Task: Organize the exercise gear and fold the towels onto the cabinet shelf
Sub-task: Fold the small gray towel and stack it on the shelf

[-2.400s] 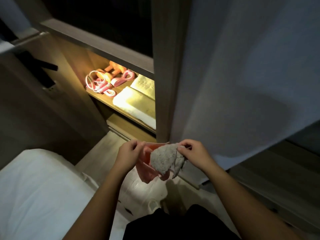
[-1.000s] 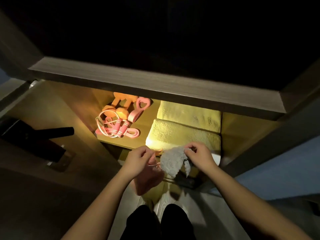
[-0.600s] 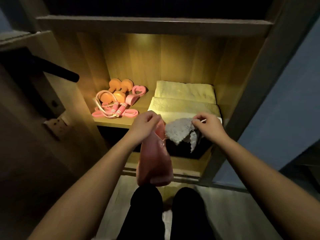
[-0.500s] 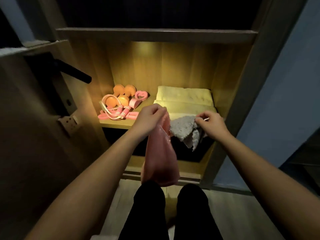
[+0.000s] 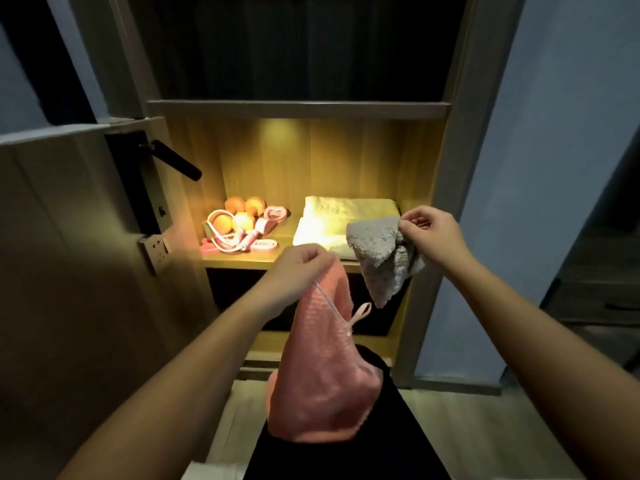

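Head view. Before cabinet shelf [image 5: 239, 262]: pink towel [image 5: 322, 375], pinched in left hand [image 5: 301, 268]; grey towel [image 5: 377, 251], pinched in right hand [image 5: 429, 233]. Step, likely: folding. Next: setting one aside.

pink towel [image 5: 322, 375]: fine grid weave, paler pink trim. grey towel [image 5: 377, 251]: plain. folded towels [image 5: 332, 216]: cream, yellow-lit. dumbbells [image 5: 242, 211] orange, rope [image 5: 225, 242] pink-white. shelf [image 5: 242, 263] light wood grain. door handle [image 5: 173, 164] black.

The left hand [image 5: 300, 268] grips a hanging pink towel [image 5: 322, 368]; the right hand [image 5: 428, 233] pinches a grey towel [image 5: 379, 254] before the lit shelf [image 5: 242, 262].
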### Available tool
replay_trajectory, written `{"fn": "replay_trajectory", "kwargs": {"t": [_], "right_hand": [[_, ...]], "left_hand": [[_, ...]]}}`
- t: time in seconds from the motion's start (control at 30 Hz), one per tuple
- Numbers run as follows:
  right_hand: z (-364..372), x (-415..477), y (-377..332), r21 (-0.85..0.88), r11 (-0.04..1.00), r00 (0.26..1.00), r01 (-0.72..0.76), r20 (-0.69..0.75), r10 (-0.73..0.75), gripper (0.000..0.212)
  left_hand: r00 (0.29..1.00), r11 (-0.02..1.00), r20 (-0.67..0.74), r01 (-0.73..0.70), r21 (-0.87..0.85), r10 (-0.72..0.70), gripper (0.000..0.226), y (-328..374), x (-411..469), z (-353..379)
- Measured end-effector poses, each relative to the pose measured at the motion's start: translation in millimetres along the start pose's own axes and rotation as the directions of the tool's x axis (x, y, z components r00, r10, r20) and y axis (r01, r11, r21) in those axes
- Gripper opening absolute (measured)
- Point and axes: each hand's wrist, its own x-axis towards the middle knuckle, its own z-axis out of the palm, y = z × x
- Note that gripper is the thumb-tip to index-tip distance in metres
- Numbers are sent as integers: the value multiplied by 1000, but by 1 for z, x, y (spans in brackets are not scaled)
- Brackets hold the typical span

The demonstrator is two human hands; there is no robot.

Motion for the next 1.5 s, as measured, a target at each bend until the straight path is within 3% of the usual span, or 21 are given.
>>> {"fn": "replay_trajectory", "kwargs": {"t": [0.13, 0.27, 0.5, 0.63, 0.8, 0.87, 0.93, 1.03, 1.13, 1.3, 1.4, 1.5], "right_hand": [[29, -28, 25, 14, 997, 996, -73, 59, 72, 10], [52, -44, 43, 16, 994, 990, -107, 92, 105, 15], [75, -44, 66, -11, 984, 976, -178, 127, 178, 17], [88, -41, 80, -14, 976, 959, -218, 182, 217, 13], [108, -41, 96, -32, 968, 941, -248, 231, 248, 10], [115, -42, 100, -30, 964, 931, -263, 254, 262, 7], [120, -42, 103, -27, 961, 924, -274, 269, 271, 6], [120, -41, 108, -17, 958, 920, -285, 275, 279, 7], [119, -40, 114, -17, 955, 918, -295, 274, 288, 9], [121, -39, 120, -12, 950, 913, -311, 273, 302, 9], [122, -40, 124, -1, 950, 911, -313, 283, 300, 10], [120, -39, 129, 13, 946, 907, -324, 289, 307, 8]], "left_hand": [[986, 970, 40, 149, 192, -160, 25, -64, -20, 30], [969, 901, 126, 145, 409, -213, 37, -118, -33, 57], [925, 879, 307, 55, 473, -223, 29, -135, -32, 81], [849, 904, 468, 28, 427, -247, 11, -146, -48, 95], [765, 944, 588, 78, 321, -263, 17, -153, -70, 103], [783, 949, 564, 105, 296, -262, 13, -155, -70, 101], [854, 958, 470, 106, 265, -224, 7, -155, -64, 97], [935, 918, 333, -25, 396, -118, 18, -160, -58, 91], [923, 887, 342, 1, 462, -179, 36, -164, -59, 88], [883, 936, 445, -17, 351, -151, 37, -157, -60, 89], [898, 932, 422, -38, 360, -127, 42, -156, -58, 88], [904, 856, 388, -48, 514, -182, 73, -157, -50, 83]]}}
